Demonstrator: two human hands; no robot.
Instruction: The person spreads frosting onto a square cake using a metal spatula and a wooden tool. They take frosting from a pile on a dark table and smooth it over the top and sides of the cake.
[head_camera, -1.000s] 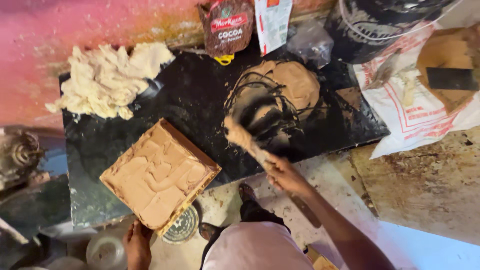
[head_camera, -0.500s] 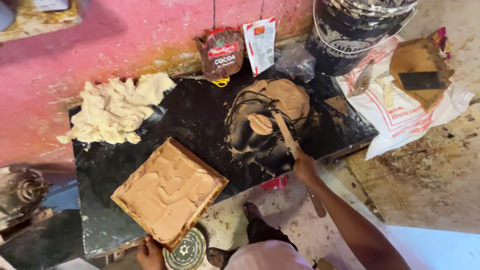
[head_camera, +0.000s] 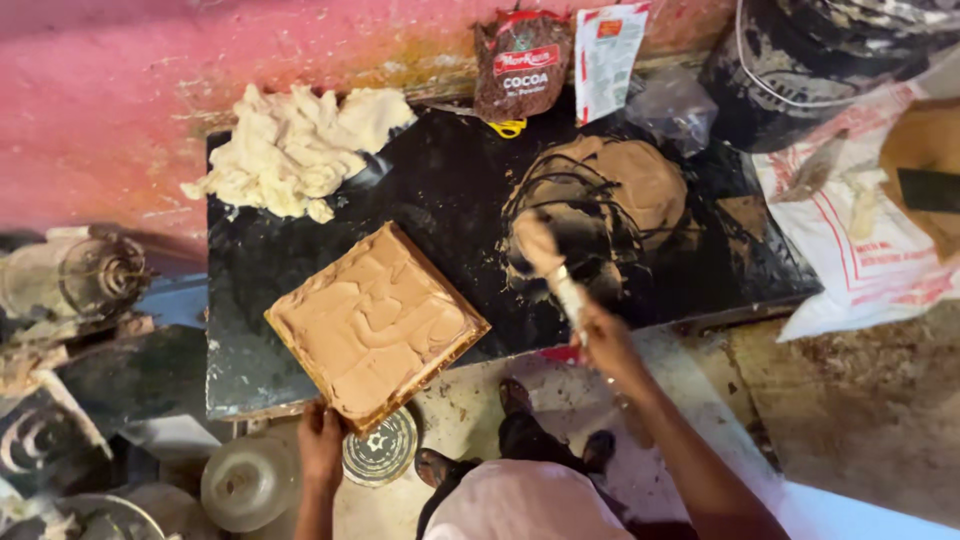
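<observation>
- Right hand (head_camera: 607, 343): fingers closed round the handle of a spatula (head_camera: 553, 268); the loaded blade points away from the fingers, over the smeared brown paste (head_camera: 625, 185) on the black slab (head_camera: 440, 190).
- Left hand (head_camera: 320, 442): fingers curled on the near corner of the square tray (head_camera: 375, 322), which sits tilted diamond-wise on the slab edge, filled with tan paste in rough ridges.
- Pale dough heap (head_camera: 295, 150) lies well beyond the left fingers, by the pink wall (head_camera: 100, 100). Brown pouch (head_camera: 522, 62) stands beyond the paste.
- Judgement: the step in hand looks like scooping paste from the slab for the tray.
- Judgement: the next move calls for carrying the blade level towards the left fingers, then spreading flat while the tray is steadied.
</observation>
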